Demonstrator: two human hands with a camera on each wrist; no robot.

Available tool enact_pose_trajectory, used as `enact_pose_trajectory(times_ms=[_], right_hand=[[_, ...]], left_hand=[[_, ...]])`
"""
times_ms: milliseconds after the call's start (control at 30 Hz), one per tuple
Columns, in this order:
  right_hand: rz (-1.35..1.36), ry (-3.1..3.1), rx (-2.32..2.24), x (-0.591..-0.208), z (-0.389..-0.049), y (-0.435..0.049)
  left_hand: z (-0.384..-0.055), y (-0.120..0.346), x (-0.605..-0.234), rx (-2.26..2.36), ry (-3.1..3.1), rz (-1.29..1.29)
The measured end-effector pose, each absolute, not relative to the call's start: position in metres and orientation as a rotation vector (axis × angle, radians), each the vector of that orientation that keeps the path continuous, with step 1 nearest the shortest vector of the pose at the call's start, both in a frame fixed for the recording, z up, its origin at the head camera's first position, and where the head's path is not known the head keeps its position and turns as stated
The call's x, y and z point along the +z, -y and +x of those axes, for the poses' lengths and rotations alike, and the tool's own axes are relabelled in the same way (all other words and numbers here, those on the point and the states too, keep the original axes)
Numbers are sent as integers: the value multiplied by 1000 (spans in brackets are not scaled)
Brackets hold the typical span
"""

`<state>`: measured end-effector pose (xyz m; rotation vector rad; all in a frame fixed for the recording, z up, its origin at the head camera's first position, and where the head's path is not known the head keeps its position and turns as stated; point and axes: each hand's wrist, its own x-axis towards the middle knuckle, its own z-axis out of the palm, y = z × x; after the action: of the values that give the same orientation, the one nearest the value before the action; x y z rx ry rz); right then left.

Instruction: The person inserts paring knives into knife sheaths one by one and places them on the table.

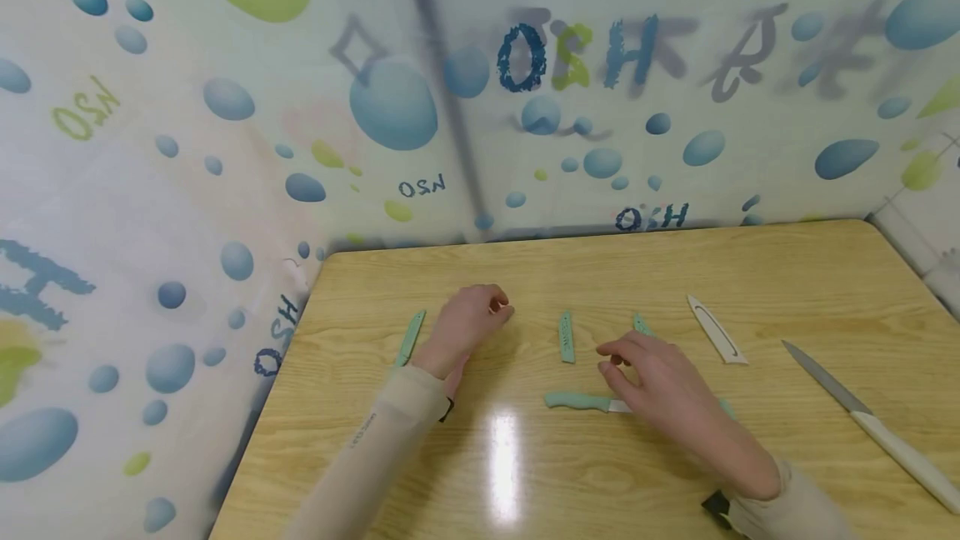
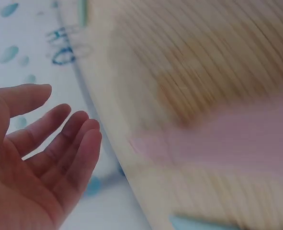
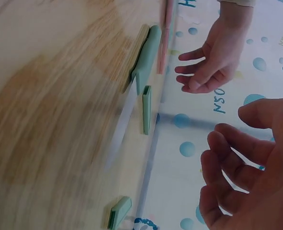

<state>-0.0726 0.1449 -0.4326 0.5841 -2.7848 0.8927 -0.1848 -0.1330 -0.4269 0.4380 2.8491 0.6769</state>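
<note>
My left hand [image 1: 467, 319] hovers over the left part of the table, its fingers loosely bent and holding nothing. Beside it lies a slim green piece [image 1: 411, 338], partly covered by the sleeve. A blurred pink object [image 2: 218, 139] shows past the fingers in the left wrist view. My right hand [image 1: 660, 373], also holding nothing, is above a paring knife with a green handle [image 1: 576, 401]; in the head view it covers most of the blade [image 3: 122, 124]. Just left of its fingertips lies a short green knife sheath [image 1: 566, 338]. Another green piece [image 1: 641, 324] sticks out behind the hand.
To the right lie a white knife sheath [image 1: 717, 330] and a long knife with a white handle [image 1: 896, 444], its tip pointing away from me. A patterned wall covering [image 1: 480, 165] rises behind the wooden table [image 1: 600, 482] and along its left side.
</note>
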Motion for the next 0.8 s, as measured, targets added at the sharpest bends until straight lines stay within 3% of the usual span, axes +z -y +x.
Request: enact_pose_trajectory(times_ms=[200,800], right_hand=[[601,2732,764,-435,-75,-154],[589,2794,742,-438,-73,-163]], left_hand=[[-184,102,-431,736,-2774,564],[-180,45,-451,555,-2758,428]])
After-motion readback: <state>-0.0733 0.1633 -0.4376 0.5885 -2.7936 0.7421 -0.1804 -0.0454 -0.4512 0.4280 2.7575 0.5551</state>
